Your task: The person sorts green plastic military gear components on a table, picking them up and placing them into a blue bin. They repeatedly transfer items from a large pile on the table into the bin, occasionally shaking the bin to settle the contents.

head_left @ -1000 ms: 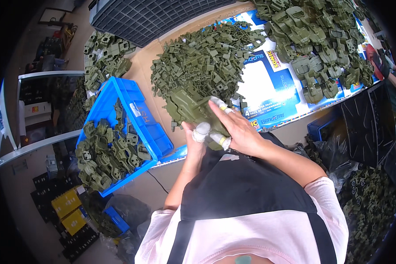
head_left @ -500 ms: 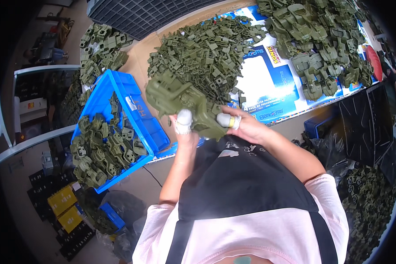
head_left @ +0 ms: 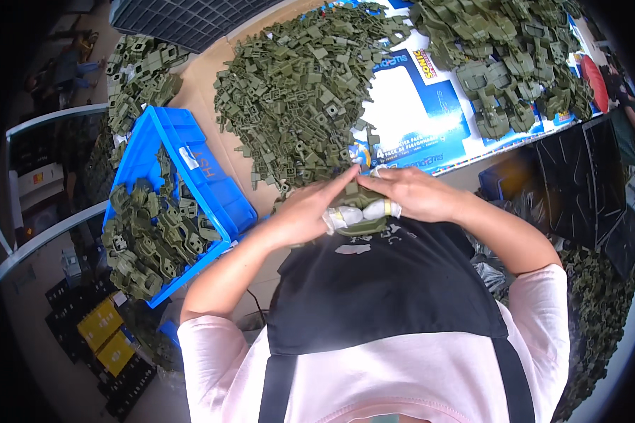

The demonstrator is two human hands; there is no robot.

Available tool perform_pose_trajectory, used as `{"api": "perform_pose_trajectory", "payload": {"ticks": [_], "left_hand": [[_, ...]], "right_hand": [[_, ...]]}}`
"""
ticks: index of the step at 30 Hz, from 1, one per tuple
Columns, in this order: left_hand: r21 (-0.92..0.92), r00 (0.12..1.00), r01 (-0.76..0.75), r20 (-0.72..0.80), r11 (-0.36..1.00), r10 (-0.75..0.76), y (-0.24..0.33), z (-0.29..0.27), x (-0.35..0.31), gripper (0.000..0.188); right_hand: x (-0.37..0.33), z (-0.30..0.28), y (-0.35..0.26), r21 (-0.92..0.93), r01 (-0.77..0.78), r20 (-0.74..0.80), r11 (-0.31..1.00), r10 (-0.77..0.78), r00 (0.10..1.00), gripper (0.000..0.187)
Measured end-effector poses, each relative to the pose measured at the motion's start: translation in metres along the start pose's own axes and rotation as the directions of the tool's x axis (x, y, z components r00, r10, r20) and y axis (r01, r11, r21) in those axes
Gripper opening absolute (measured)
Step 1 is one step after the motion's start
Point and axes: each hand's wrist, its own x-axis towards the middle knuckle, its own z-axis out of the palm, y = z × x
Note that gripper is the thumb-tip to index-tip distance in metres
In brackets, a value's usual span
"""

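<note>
Plastic part (head_left: pixel 353 198), olive green and mostly covered by the hands, sits at the near edge of the heap, close against the black apron (head_left: pixel 388 289). Half a second ago it showed nearly whole, tilted up; now it is lower, and the wrapped thumbs (head_left: pixel 379 209) meet side by side on it, which suggests a firmer, pressing hold. The left hand (head_left: pixel 307 215) grasps it from the left; the right hand (head_left: pixel 420 196) grips the other side, fingertips meeting beyond it. Just past them spreads a heap of small green pieces (head_left: pixel 296 92). Left stands a tilted blue crate (head_left: pixel 212 176) of green parts; far right, a pile of larger green mouldings (head_left: pixel 501 63).
</note>
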Motion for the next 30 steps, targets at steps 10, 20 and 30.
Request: {"api": "perform_pose_trajectory", "payload": {"ticks": [10,20,30], "left_hand": [[0.056,0.999,0.024,-0.028,0.998,-0.023,0.003,0.001,0.0,0.071],[-0.645,0.966,0.053,-0.16,0.762,-0.202,-0.018,-0.001,-0.045,0.082],[-0.495,0.94,0.101,-0.237,0.863,-0.246,0.001,0.008,-0.044,0.08]], "right_hand": [[0.01,0.032,0.016,0.259,0.101,-0.298,0.961,-0.02,0.954,0.047],[-0.014,0.001,0.041,0.238,0.126,-0.311,0.963,-0.047,0.949,0.059],[0.043,0.021,-0.019,-0.297,0.297,-0.527,0.908,-0.415,0.742,0.055]]}}
